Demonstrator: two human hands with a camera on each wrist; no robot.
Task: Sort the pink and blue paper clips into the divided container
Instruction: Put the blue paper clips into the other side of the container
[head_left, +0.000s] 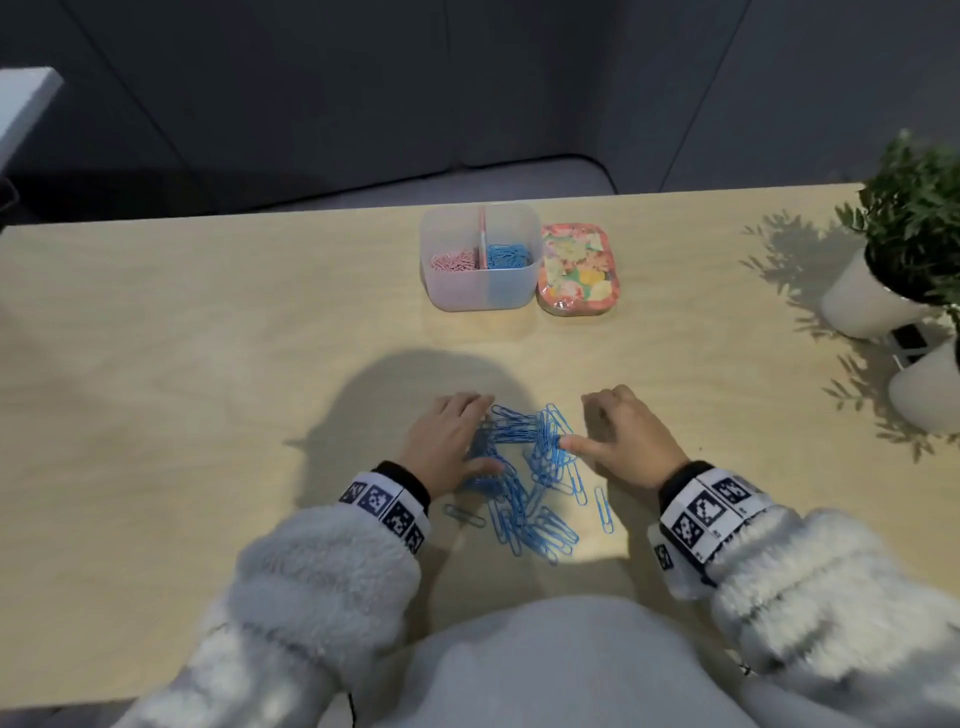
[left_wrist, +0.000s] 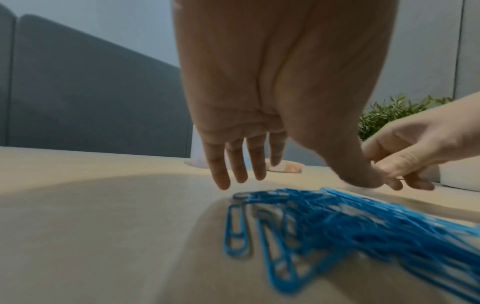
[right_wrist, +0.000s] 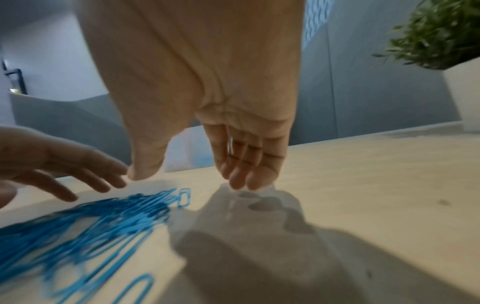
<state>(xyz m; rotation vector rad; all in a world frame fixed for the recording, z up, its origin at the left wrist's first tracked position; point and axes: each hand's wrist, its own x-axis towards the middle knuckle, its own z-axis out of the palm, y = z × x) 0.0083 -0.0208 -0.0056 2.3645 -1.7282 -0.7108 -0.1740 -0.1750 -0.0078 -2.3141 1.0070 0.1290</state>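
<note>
Both hands loose-fingered, left hand (head_left: 451, 442) and right hand (head_left: 626, 439) flanking blue paper clips (head_left: 524, 478), bare table (head_left: 208, 364) beyond

1. The divided container (head_left: 480, 260) sits at upper centre of the head view on the table (head_left: 182, 364), with a tin (head_left: 579, 270) touching its right side.
2. The loose paper clips (head_left: 524, 478) lie at lower centre.
3. The left hand (head_left: 449, 441) and right hand (head_left: 623, 439) flank the pile.
4. Potted plants (head_left: 904, 249) stand at the right edge.

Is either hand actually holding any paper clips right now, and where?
Neither. The left hand and right hand flank the blue paper clips, fingers relaxed, with no grip.
</note>
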